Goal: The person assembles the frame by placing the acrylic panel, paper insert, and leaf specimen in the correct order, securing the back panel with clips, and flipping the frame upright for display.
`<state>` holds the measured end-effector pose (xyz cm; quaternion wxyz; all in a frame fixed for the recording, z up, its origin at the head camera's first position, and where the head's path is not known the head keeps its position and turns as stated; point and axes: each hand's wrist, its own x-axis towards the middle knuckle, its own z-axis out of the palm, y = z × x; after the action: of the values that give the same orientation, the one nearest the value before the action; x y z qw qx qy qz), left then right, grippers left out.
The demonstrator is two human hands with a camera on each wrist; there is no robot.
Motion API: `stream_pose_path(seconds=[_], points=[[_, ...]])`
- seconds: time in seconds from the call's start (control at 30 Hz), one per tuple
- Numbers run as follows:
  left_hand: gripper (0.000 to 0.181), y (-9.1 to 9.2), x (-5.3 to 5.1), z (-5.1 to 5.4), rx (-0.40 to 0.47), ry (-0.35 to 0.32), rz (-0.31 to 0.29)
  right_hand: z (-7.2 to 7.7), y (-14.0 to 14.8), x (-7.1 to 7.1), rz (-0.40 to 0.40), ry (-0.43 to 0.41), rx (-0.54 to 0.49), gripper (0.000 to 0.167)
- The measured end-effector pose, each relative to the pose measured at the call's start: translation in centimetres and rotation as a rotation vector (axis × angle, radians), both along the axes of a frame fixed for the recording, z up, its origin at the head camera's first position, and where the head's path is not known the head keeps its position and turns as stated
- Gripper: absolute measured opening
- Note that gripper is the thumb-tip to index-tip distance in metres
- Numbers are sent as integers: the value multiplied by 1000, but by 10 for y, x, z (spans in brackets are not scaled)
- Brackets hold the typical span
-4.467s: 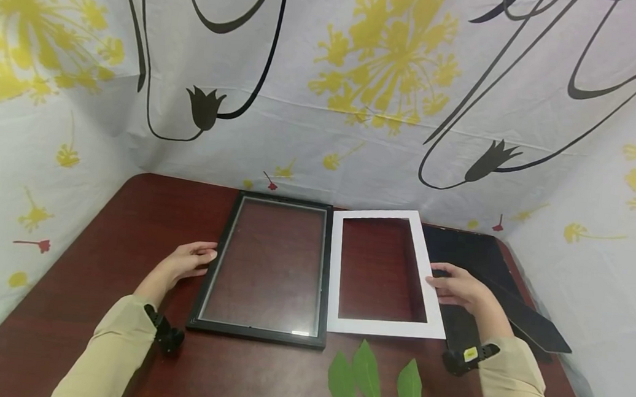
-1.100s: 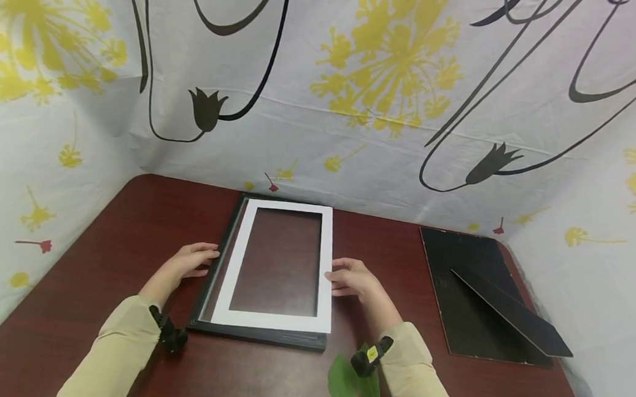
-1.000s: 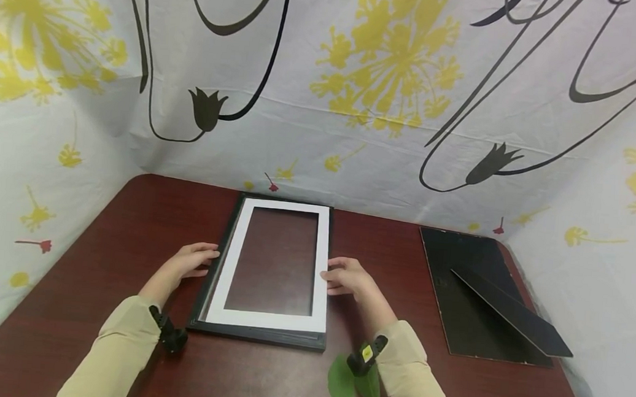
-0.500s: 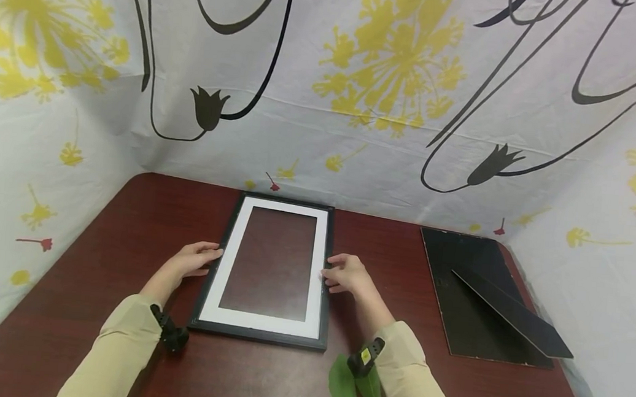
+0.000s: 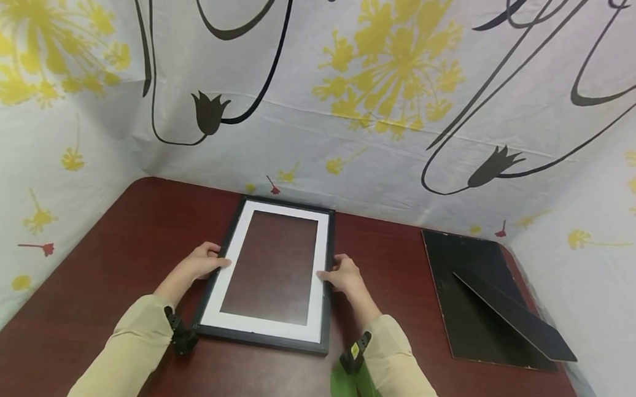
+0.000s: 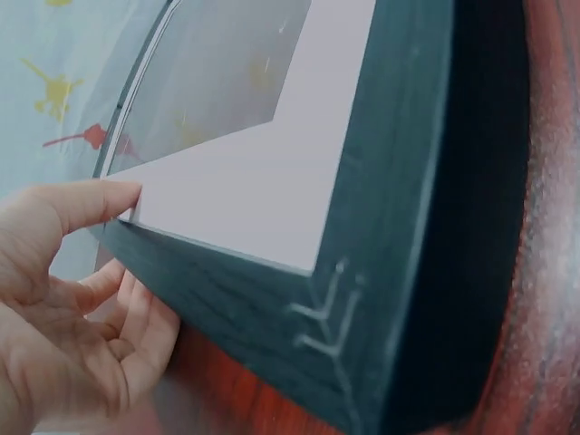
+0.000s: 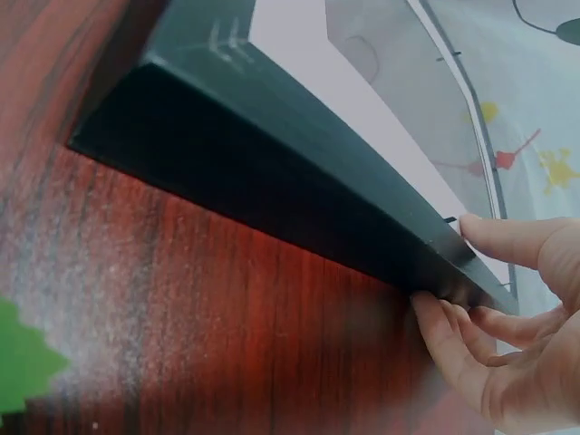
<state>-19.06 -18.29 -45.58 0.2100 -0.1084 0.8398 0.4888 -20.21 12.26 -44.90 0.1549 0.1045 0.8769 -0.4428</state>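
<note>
Head view: between the fingers lies a black, rectangular, wood-look picture frame holding a white, rectangular, card-like mat. The left hand and right hand pinch its sides, thumbs on the mat. Uneven thumb pressure could shift or crease the mat. Beyond the fingertips, a patterned white cloth limits room; the dark-red wooden tabletop offers space leftward, and rightward until the black flat board.
</note>
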Motion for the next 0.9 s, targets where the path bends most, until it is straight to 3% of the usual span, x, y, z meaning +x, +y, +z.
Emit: stream_pose_path(seconds=[0.33,0.53,0.73,0.9], points=[[55,4,1,5,0,-25,33,1,-1,0,-6,3,1,61],[60,1,2,4,9,-35,11,0,1,2,-19,-15,-12,62],[58,-9,4,0,77,-42,-30,-1,11,5,10,-62,-95,61],[55,-14,4,-3,158,-45,-23,1,32,9,96,-145,-137,46]])
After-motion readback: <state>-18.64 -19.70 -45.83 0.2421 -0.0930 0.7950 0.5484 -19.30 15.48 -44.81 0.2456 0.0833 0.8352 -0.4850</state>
